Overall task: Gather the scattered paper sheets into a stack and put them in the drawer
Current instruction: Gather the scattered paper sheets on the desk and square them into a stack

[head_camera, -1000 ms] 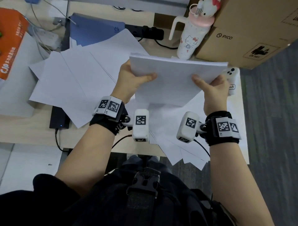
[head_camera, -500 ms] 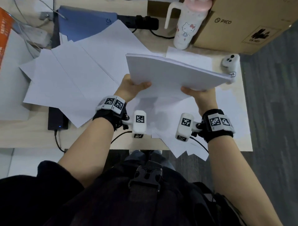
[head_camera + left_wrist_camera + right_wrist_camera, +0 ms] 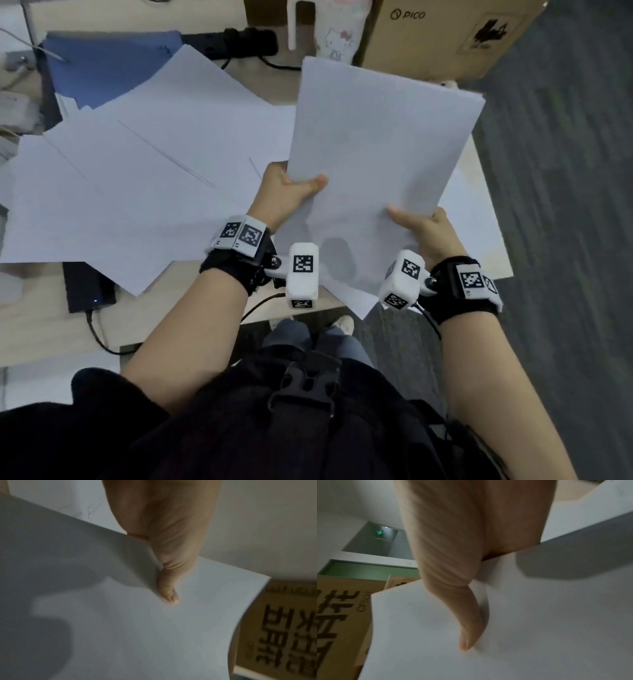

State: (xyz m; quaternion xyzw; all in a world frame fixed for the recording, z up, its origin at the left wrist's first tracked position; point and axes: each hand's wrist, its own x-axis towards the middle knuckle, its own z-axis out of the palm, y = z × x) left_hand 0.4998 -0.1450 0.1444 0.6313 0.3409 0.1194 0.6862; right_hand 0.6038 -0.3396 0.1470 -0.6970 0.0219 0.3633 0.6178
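Held up above the pale wooden surface [image 3: 41, 301]: a neat stack of white paper sheets [image 3: 380, 150], tilted, long side pointing away, with its far edge close to the brown cardboard box [image 3: 442, 37]. Gripped at its near left edge by the left hand [image 3: 284, 192], thumb [image 3: 169, 588] pressed flat on top, the other fingers tucked out of sight under the stack. Gripped at its near right corner by the right hand [image 3: 428, 233] the same way, thumb [image 3: 467, 628] on top, other fingers hidden below.

Left of the held stack, still spread over the surface: many loose white paper sheets [image 3: 137, 178], lying over one another. A few more loose sheets under the stack, sticking out past the near edge of the surface.

Behind the loose sheets: a blue folder [image 3: 102, 65] and a black power strip [image 3: 246, 42]. Beside the cardboard box: a white cup with a cat picture [image 3: 334, 31]. No drawer in view.
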